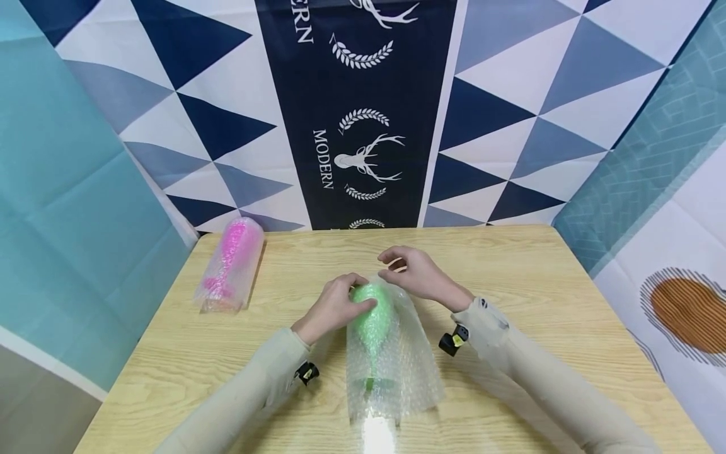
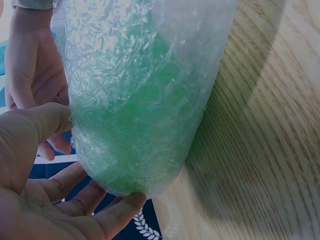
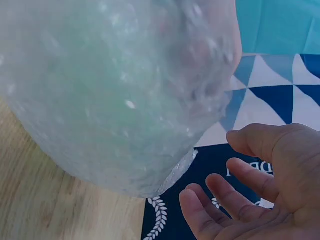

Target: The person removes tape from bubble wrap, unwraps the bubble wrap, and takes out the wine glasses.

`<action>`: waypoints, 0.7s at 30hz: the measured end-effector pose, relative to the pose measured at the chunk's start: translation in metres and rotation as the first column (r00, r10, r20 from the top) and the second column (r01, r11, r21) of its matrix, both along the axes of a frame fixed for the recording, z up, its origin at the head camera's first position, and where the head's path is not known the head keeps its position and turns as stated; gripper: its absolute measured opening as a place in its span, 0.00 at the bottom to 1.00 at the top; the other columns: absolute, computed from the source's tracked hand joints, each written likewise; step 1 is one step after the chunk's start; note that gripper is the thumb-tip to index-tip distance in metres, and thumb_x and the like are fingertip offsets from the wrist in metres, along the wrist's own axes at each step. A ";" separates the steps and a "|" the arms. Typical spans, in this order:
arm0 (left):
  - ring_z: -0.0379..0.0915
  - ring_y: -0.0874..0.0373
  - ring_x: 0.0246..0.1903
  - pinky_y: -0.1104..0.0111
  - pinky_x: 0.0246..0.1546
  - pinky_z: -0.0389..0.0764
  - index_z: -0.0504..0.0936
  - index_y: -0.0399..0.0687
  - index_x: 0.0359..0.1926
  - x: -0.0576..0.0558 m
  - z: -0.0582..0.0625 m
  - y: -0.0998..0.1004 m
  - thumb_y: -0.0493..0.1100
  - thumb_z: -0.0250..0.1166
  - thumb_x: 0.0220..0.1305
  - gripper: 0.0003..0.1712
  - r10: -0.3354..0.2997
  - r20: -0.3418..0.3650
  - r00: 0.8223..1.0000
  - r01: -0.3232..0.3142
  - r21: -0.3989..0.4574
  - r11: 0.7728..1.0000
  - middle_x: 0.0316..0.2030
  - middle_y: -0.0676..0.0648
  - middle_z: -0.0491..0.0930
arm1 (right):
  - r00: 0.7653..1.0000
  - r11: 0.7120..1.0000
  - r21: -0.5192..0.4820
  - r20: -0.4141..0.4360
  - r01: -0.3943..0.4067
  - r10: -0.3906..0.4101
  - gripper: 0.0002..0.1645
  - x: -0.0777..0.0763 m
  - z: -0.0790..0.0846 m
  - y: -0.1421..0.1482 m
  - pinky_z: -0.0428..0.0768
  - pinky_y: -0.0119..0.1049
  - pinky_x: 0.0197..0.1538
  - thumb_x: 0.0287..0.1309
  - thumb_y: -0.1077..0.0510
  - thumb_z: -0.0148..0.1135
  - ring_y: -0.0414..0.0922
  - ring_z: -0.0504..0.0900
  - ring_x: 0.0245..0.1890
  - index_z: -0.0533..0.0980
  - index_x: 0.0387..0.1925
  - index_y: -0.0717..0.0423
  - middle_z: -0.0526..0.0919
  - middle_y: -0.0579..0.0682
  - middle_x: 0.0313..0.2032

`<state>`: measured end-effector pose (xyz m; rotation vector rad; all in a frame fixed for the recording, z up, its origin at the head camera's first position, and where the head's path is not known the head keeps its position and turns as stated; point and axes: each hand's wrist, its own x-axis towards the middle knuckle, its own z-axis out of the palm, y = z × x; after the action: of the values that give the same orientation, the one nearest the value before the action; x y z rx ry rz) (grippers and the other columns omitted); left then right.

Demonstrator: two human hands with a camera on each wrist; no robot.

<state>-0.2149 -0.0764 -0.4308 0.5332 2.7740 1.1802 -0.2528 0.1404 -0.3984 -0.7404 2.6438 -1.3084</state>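
On the table before me lies a green stemmed glass (image 1: 374,321), seen through a layer of bubble wrap (image 1: 416,366) with a loose flap spreading to the right. My left hand (image 1: 338,301) holds the wide bowl end, thumb over the top and fingers around the far rim. The left wrist view shows that thumb (image 2: 50,120) against the wrap and the fingertips under the rounded end. My right hand (image 1: 416,272) hovers beside the far end, fingers loosely bent with nothing between them. In the right wrist view its fingertips (image 3: 192,200) are apart from the wrap.
A pink stemmed glass (image 1: 229,258) in bubble wrap lies at the table's back left corner. The wooden table (image 1: 499,271) meets a patterned cloth (image 1: 363,94) at its far edge. Teal cloth (image 1: 85,189) hangs on the left.
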 end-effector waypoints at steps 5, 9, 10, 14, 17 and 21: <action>0.79 0.49 0.51 0.56 0.53 0.82 0.81 0.40 0.57 -0.001 -0.001 -0.001 0.49 0.72 0.64 0.25 -0.003 0.006 1.000 0.003 -0.010 1.000 0.52 0.42 0.84 | 0.999 0.996 0.089 -0.011 -0.030 0.031 0.18 -0.008 0.002 -0.004 0.86 0.45 0.54 0.66 0.59 0.66 0.55 0.87 0.50 0.81 0.54 0.64 0.85 0.62 0.54; 0.79 0.48 0.51 0.56 0.53 0.82 0.81 0.40 0.57 -0.002 0.000 -0.002 0.49 0.72 0.64 0.25 -0.001 0.010 1.000 0.001 -0.011 1.000 0.52 0.42 0.84 | 0.997 0.984 0.157 0.015 -0.079 0.078 0.18 -0.014 0.005 -0.009 0.86 0.44 0.53 0.66 0.59 0.66 0.54 0.87 0.49 0.81 0.54 0.65 0.85 0.64 0.54; 0.79 0.48 0.51 0.56 0.53 0.82 0.81 0.40 0.57 -0.002 0.000 -0.002 0.49 0.72 0.64 0.25 -0.002 0.011 1.000 0.002 -0.013 1.000 0.52 0.42 0.84 | 0.996 0.981 0.171 0.022 -0.090 0.087 0.18 -0.014 0.005 -0.011 0.86 0.44 0.53 0.66 0.60 0.66 0.53 0.87 0.49 0.81 0.54 0.65 0.85 0.63 0.53; 0.79 0.48 0.51 0.56 0.53 0.82 0.81 0.41 0.58 -0.002 0.000 -0.003 0.49 0.72 0.64 0.26 -0.002 0.013 1.000 0.002 -0.015 1.000 0.52 0.42 0.83 | 0.991 0.965 0.226 0.025 -0.134 0.132 0.17 -0.015 0.008 -0.016 0.87 0.42 0.51 0.66 0.61 0.66 0.52 0.88 0.47 0.82 0.52 0.67 0.88 0.62 0.49; 0.79 0.49 0.51 0.56 0.53 0.82 0.81 0.41 0.58 -0.003 0.000 -0.003 0.49 0.72 0.64 0.25 -0.003 0.011 1.000 0.003 -0.011 1.000 0.52 0.43 0.84 | 0.986 0.948 0.274 0.008 -0.160 0.164 0.16 -0.015 0.008 -0.018 0.88 0.40 0.49 0.65 0.62 0.65 0.52 0.89 0.45 0.82 0.51 0.68 0.88 0.61 0.48; 0.79 0.50 0.50 0.58 0.51 0.83 0.81 0.42 0.56 -0.003 -0.002 -0.004 0.49 0.72 0.64 0.24 0.001 0.015 1.000 -0.001 -0.007 1.000 0.51 0.43 0.84 | 0.980 0.927 0.328 -0.013 -0.184 0.199 0.14 -0.014 0.009 -0.019 0.88 0.40 0.48 0.65 0.64 0.64 0.51 0.89 0.44 0.84 0.49 0.67 0.89 0.60 0.47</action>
<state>-0.2184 -0.0799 -0.4324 0.5209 2.7650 1.1698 -0.2673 0.1213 -0.3891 -0.9534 2.6437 -0.7875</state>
